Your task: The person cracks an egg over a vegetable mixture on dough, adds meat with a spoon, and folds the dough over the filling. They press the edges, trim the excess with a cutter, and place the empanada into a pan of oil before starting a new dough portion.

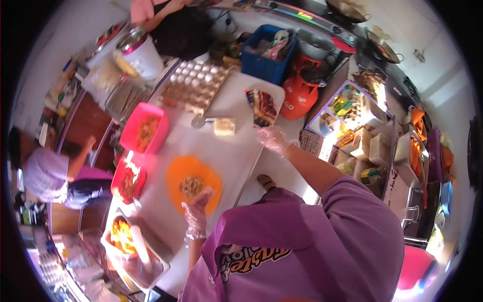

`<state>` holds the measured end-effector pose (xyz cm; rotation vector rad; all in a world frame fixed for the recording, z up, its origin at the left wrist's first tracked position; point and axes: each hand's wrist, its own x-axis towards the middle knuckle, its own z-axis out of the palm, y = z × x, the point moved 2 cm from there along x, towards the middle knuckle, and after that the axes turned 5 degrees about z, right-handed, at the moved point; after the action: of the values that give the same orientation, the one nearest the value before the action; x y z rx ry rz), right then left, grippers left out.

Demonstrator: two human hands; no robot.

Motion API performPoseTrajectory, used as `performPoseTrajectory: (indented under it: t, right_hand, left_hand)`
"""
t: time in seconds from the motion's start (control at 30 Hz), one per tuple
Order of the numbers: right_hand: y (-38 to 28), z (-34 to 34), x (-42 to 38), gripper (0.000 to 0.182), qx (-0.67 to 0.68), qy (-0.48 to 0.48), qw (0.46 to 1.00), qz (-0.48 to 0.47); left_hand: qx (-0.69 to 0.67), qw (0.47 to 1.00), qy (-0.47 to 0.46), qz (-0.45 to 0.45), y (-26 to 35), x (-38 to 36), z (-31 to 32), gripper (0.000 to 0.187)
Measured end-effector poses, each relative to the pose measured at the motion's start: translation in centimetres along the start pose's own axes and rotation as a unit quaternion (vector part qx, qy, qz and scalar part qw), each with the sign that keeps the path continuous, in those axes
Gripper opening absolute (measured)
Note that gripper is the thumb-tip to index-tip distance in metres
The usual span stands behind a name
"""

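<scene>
My left hand [197, 210], in a clear plastic glove, is at the lower right edge of a round orange sheet [176, 175]. Its thumb stands apart from the fingers, beside a mound of pale brown chopped food [191, 186] on the sheet. My right hand [273, 139], also gloved, is over the table's right edge with its fingers loosely extended. Just beyond its fingertips lies a folded patterned cloth [261, 108]. A pale yellow block [224, 127] lies further left, next to a round metal tool [199, 122].
Pink tubs [163, 132] of food and a tray [162, 269] line the table's left side. Egg trays [204, 95] are at the back. Beyond stand a blue crate [248, 61] and a red gas cylinder [298, 98]. Two other people are at the left and the back.
</scene>
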<state>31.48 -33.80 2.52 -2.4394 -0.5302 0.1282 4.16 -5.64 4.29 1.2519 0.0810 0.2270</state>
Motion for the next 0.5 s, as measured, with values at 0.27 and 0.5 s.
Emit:
performPoseTrajectory:
  t: [0.27, 0.5]
  right_hand:
    - [-1.7, -4.8, 7.0, 0.050, -0.177, -0.068, 0.981, 0.041]
    - [2.6, -2.5, 10.2, 0.074, -0.255, -0.220, 0.937, -0.095]
  left_hand:
    - [-0.037, 0.992, 0.012, -0.120, 0.3, 10.3, 11.0, 0.090]
    - [0.108, 0.989, -0.069, 0.067, -6.9, 24.3, 19.5, 0.092]
